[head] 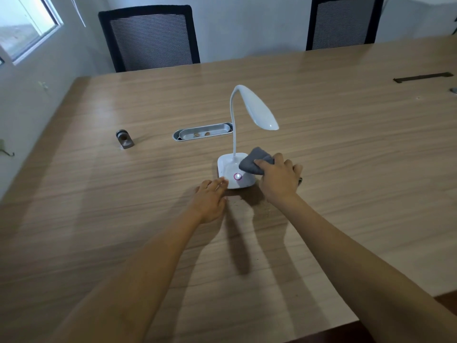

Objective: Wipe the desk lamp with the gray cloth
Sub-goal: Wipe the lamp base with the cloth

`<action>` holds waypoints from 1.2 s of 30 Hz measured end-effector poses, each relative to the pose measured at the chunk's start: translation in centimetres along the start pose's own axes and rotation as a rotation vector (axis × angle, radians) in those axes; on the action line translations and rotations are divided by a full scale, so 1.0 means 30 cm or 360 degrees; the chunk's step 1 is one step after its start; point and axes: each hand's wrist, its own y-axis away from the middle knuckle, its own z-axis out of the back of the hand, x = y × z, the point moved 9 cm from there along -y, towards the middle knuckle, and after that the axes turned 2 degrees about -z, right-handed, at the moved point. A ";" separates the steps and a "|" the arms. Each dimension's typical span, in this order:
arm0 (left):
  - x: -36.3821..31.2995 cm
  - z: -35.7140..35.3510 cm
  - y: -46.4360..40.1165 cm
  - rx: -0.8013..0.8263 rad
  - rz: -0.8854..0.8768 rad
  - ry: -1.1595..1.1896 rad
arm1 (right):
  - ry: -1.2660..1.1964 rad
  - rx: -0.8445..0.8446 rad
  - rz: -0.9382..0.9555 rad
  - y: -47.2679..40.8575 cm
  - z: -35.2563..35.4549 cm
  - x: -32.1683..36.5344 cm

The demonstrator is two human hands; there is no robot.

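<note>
Right hand (279, 179) presses gray cloth (256, 160) seemingly onto lamp base (235, 174).

Two black mesh chairs (150, 38) behind wooden table (99, 194); metal cable tray (202, 131) and small metal fitting (124, 139) on it.

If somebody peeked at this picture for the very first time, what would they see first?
Probably the white desk lamp in the middle of the wooden table, with its bent neck and a little glowing button on the base. Next, the right hand pressing a gray cloth onto the base, while the left hand steadies its near corner. Two black chairs stand behind the table.
</note>
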 end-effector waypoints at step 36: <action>0.107 0.132 -0.221 0.0128 0.0052 0.0219 | -0.0249 0.0085 -0.0147 -0.055 -0.024 -0.018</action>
